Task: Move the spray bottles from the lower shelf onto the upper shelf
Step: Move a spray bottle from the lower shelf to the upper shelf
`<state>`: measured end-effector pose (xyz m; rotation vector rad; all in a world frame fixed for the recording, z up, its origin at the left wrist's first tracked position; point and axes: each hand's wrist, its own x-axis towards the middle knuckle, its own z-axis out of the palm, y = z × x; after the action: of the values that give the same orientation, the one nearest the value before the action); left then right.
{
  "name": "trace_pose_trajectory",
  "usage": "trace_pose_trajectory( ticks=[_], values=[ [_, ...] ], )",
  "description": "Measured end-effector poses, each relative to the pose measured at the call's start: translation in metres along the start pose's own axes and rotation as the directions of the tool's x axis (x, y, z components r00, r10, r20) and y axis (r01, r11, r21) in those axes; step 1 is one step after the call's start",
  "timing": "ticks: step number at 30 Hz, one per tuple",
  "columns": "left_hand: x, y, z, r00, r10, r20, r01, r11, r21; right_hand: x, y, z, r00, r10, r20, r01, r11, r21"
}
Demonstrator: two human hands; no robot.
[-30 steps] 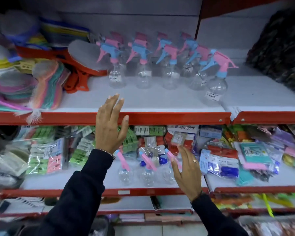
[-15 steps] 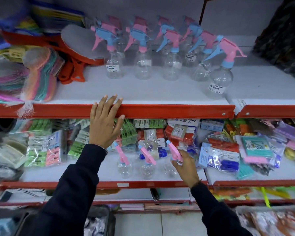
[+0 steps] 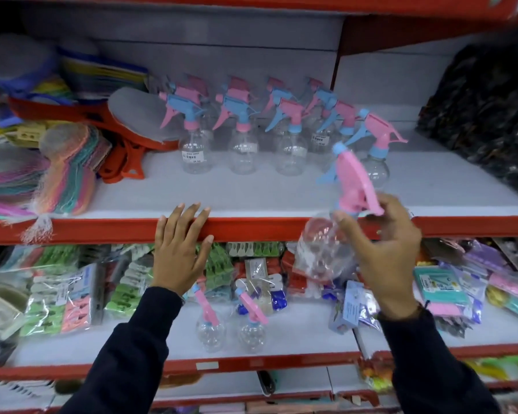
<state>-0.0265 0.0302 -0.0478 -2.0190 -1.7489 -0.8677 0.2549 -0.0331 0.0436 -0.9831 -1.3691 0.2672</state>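
The right hand [image 3: 383, 252] grips a clear spray bottle [image 3: 326, 252] with a pink trigger head, tilted, held in front of the red edge of the upper shelf [image 3: 281, 192] at centre right. The left hand [image 3: 181, 249] lies flat, fingers spread, on that red edge, holding nothing. Two more spray bottles [image 3: 231, 333] stand on the lower shelf [image 3: 296, 333], bottom centre. A cluster of bottles [image 3: 245, 130] stands on the upper shelf.

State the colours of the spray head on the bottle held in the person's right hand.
Pink spray head with a light blue trigger and nozzle tip, on a clear bottle in the right hand; head view.
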Motion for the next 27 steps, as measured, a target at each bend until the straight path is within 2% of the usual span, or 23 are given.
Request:
trace_pose_trajectory(
  ticks=[3,5,15,21,27],
  values=[
    [0.0,-0.001,0.001,1.0,-0.003,0.005,0.003,1.0,-0.016,0.041,-0.012,0.014,0.993,-0.05,-0.112,0.047,0.999,-0.024],
    [0.0,-0.001,0.001,1.0,-0.005,0.013,0.005,1.0,-0.023,0.064,-0.01,0.029,0.989,-0.062,-0.131,0.055,0.997,-0.057],
    [0.001,-0.004,0.004,1.0,-0.003,0.017,0.004,1.0,-0.02,0.102,0.064,0.089,0.998,0.028,-0.048,-0.035,0.988,-0.149],
    [0.001,-0.004,0.006,1.0,-0.006,0.013,0.006,1.0,-0.03,0.104,0.074,0.095,0.997,0.032,-0.068,-0.043,0.983,-0.18],
    [0.002,-0.005,0.006,1.0,-0.005,0.023,0.005,0.999,-0.033,0.105,0.073,0.091,0.994,0.095,-0.059,-0.103,0.983,-0.154]
  ],
)
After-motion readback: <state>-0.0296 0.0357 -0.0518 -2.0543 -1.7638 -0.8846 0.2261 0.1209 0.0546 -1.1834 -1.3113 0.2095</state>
